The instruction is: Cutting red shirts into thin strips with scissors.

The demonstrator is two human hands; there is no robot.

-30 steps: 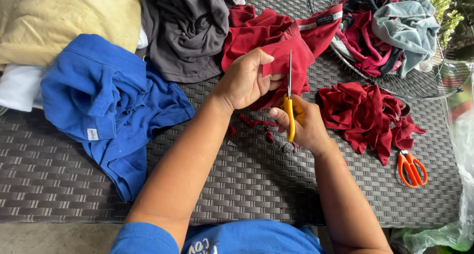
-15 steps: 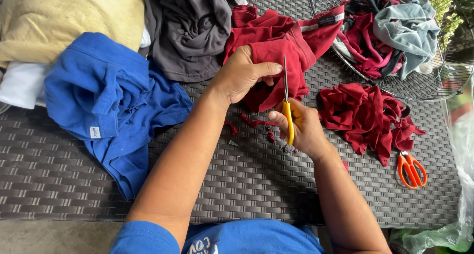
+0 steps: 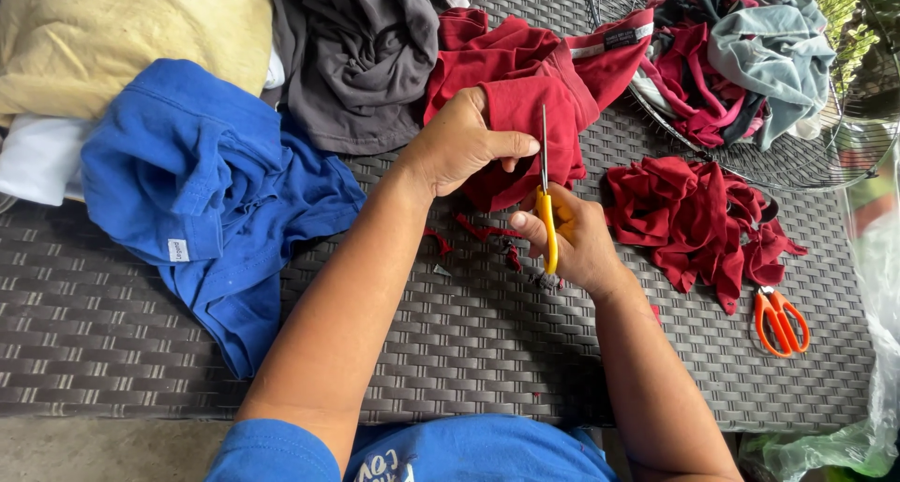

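Bunching the dark red garment (image 3: 525,97) at upper centre, the left hand (image 3: 459,144) closes its grip on a fold, holding it taut for the yellow-handled scissors (image 3: 547,201) clasped in the right hand (image 3: 577,243). Cut red pieces (image 3: 698,215) lie rightward on the woven desk (image 3: 450,341), beside orange scissors (image 3: 778,318).

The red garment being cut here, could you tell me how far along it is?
Done: a pile of cut red pieces lies by the right hand. In hand: the left hand grips the red garment while yellow-handled scissors cut it. Left: most of it is uncut.
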